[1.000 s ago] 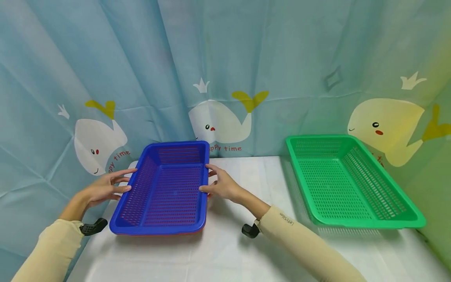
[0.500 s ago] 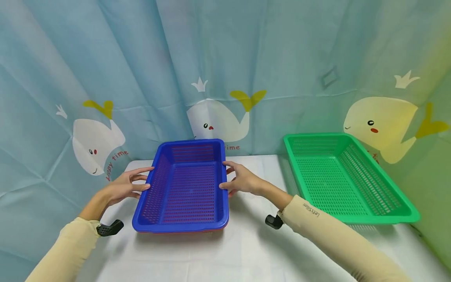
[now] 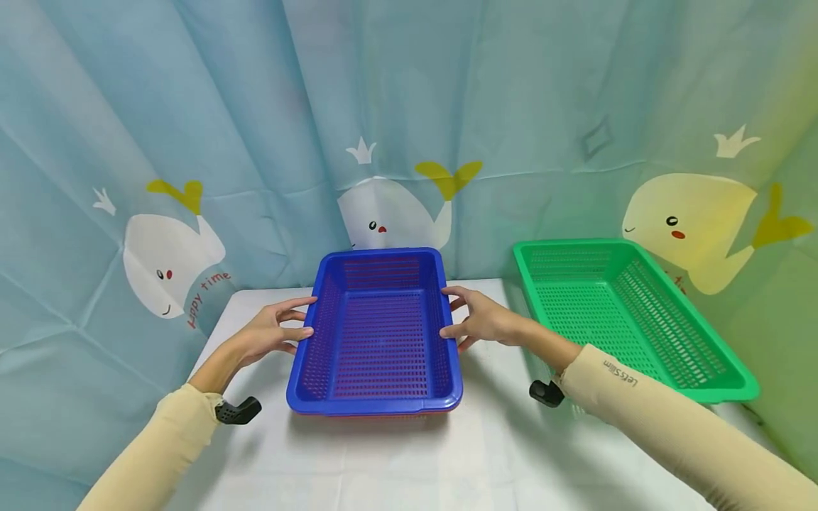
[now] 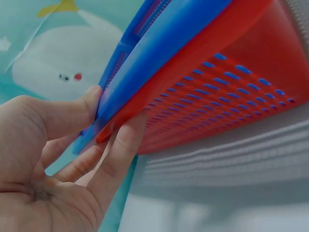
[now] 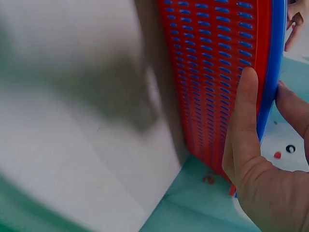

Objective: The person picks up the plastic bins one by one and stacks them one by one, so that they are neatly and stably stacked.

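A blue plastic basket [image 3: 373, 407] with slotted walls sits nested inside a red basket [image 4: 285, 53]. In the head view only a thin red edge shows under the blue rim. My left hand [image 3: 271, 332] grips the left side of both rims, thumb on the blue one and fingers beneath, as the left wrist view shows. On the opposite side my right hand [image 3: 482, 319] holds the stacked rims between thumb and fingers, its fingertips against the slotted red wall in the right wrist view. Whether the stack touches the table is hard to tell.
A green slotted basket [image 3: 696, 319] stands on the right, with my right forearm passing over its near left part. White cloth covers the table [image 3: 358, 468]. Behind it hangs a blue curtain [image 3: 255, 106] printed with whales.
The nested blue and red baskets have moved to the right, from the left part of the table toward its middle. Both hands have kept their grip and travelled with them.
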### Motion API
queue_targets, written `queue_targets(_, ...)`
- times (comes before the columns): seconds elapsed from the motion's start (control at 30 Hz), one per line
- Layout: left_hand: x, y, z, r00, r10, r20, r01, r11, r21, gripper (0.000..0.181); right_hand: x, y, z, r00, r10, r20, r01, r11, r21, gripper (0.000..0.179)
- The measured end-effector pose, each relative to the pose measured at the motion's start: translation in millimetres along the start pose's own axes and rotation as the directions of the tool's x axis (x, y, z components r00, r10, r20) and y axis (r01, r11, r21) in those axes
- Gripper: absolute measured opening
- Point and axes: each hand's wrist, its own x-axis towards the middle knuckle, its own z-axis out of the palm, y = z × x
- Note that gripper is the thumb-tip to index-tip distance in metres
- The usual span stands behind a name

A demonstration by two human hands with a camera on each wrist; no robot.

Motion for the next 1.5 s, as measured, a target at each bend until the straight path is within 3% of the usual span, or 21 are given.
queue_targets(0.3, 23.6, 7.4, 31.2, 0.999, 0.031, 0.025, -0.030, 0.999, -0.035, 0.074, -24.9, 10.3, -29.7, 0.999, 0.031, -0.008, -0.031, 1.000, 0.002, 0.088)
queue_targets(0.5, 34.5, 12.0, 44.3, 0.999, 0.032, 0.033, -0.030, 0.998, -0.051, 0.073, -36.0, 15.5, -40.0, 0.999, 0.036, -0.026, -0.036, 0.999, 0.015, 0.089)
queue_targets(1.03, 34.5, 17.4, 47.6, 0.998, 0.031, 0.054, -0.029, 0.999, -0.030, 0.073, -40.4, 18.6, -44.5, 1.000, 0.021, -0.010, -0.021, 1.000, 0.023, 0.090)
queue_targets(1.23, 32.3, 26.1, 44.9, 0.995, 0.036, 0.094, -0.042, 0.997, 0.070, 0.070, -43.4, 14.7, -48.9, 1.000, 0.020, 0.022, -0.020, 1.000, -0.021, 0.095)
queue_targets(1.37, 33.4, 32.7, 42.3, 0.993, 0.061, 0.099, -0.078, 0.981, 0.178, 0.073, -46.9, 8.2, -54.5, 0.999, -0.009, 0.035, 0.014, 0.991, -0.135, 0.098)
queue_targets(1.5, 34.1, 41.6, 40.4, 0.990, 0.128, 0.050, -0.137, 0.949, 0.285, 0.076, -52.0, 0.2, -60.5, 0.998, -0.059, 0.029, 0.065, 0.955, -0.289, 0.097)
